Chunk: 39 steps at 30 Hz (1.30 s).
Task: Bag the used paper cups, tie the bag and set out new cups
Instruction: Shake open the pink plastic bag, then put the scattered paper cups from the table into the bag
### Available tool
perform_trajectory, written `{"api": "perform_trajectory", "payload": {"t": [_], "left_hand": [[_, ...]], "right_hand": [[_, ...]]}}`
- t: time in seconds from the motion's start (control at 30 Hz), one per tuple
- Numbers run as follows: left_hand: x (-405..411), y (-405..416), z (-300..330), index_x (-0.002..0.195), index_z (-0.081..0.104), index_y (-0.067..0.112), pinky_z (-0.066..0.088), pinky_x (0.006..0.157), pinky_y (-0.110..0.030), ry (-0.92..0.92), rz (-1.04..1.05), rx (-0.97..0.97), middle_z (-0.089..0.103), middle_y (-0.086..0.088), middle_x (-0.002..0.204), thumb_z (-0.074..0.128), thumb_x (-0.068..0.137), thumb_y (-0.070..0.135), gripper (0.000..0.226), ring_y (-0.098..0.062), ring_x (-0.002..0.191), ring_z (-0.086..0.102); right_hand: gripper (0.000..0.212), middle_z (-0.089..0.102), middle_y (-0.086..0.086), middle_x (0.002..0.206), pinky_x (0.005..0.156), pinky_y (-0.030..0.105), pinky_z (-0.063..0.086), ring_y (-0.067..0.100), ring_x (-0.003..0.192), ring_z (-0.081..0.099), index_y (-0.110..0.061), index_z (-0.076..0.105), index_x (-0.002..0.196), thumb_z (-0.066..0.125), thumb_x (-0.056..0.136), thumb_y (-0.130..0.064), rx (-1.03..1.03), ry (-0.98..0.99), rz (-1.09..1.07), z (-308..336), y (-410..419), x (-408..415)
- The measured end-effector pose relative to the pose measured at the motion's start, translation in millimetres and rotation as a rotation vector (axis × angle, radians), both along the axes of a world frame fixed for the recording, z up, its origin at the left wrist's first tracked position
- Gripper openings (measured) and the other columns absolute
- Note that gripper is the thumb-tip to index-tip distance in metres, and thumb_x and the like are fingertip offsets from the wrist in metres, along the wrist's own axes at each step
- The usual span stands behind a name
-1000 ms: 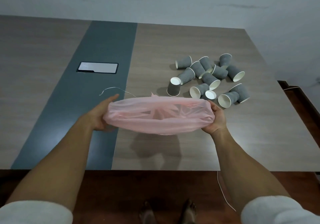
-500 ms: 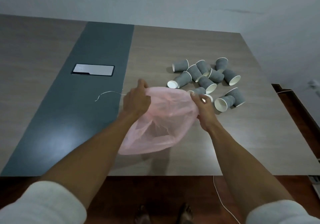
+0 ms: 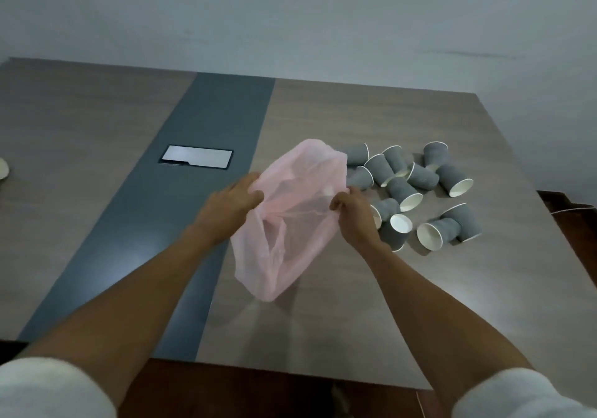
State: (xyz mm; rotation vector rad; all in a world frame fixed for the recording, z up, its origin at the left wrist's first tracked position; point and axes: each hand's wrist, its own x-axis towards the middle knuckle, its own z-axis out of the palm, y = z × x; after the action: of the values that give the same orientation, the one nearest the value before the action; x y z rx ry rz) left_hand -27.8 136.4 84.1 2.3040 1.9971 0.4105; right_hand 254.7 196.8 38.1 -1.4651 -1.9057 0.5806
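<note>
Wooden table (image 3: 371,304) with a dark stripe (image 3: 206,165) stood by a pale wall. Both hands held a thin pink bag (image 3: 290,220) above it. The left hand (image 3: 232,206) pinched the bag's left edge, and the right hand (image 3: 353,214) gripped its right edge with curled fingers. Grey paper cups (image 3: 410,188) lay tipped over just right of the bag.

surface (image 3: 371,111): wood-grain top with a dark grey band (image 3: 206,146) running toward 12 o'clock
panel (image 3: 197,161): silvery rectangle set in the band, at 11 o'clock
wall (image 3: 290,14): plain, pale, behind
</note>
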Motion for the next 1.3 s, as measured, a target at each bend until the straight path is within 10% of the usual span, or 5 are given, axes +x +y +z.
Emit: {"api": "perform_trajectory", "payload": {"t": [0.2,0.53,0.77,0.97,1.3], "left_hand": [[-12,14,9,0.136,0.035,0.015,0.05,0.086,-0.053,0.024,0.616,-0.232,0.052,-0.024,0.136,0.035,0.105,0.022,0.032,-0.048,0.099,0.062],[26,50,13,0.155,0.015,0.014,0.051,0.082,-0.048,0.19,0.599,-0.306,-0.007,-0.004,0.169,0.057,0.093,0.0,0.076,-0.044,0.098,0.062],[25,74,18,0.147,0.02,0.024,0.041,0.065,-0.04,0.114,0.664,-0.256,-0.01,-0.001,0.168,0.064,0.081,-0.002,0.083,-0.041,0.076,0.059],[4,89,10,0.152,0.02,0.04,0.047,0.076,-0.043,0.151,0.571,-0.349,-0.006,0.001,0.169,0.07,0.082,0.011,0.091,-0.049,0.104,0.061],[-4,113,2,0.158,0.017,0.041,0.054,0.093,-0.047,-0.01,0.285,-0.476,-0.007,0.008,0.17,0.081,0.075,0.019,0.107,-0.045,0.117,0.057]], "right_hand": [[0.049,0.049,0.016,0.134,0.091,0.043,0.046,0.041,0.115,0.057,-0.007,0.052,0.129,0.058,0.083,0.006,-0.293,-0.407,0.171,-27,39,25],[0.074,0.046,0.017,0.145,0.091,0.049,0.052,0.043,0.119,0.057,-0.012,0.033,0.149,0.061,0.082,0.002,-0.18,-0.459,0.457,-17,103,-5],[0.062,0.046,0.016,0.148,0.108,0.046,0.043,0.037,0.128,0.053,-0.012,0.033,0.147,0.051,0.088,-0.009,-0.294,0.157,0.192,-19,117,0],[0.084,0.026,0.003,0.162,0.112,0.054,0.029,0.033,0.148,0.026,-0.025,0.017,0.159,0.065,0.09,-0.026,-0.41,-0.598,0.346,-43,127,11],[0.046,0.063,-0.002,0.067,0.053,0.029,0.044,0.016,0.061,0.061,-0.013,0.067,0.076,0.079,0.071,-0.057,-0.686,-0.213,0.412,14,154,3]]}}
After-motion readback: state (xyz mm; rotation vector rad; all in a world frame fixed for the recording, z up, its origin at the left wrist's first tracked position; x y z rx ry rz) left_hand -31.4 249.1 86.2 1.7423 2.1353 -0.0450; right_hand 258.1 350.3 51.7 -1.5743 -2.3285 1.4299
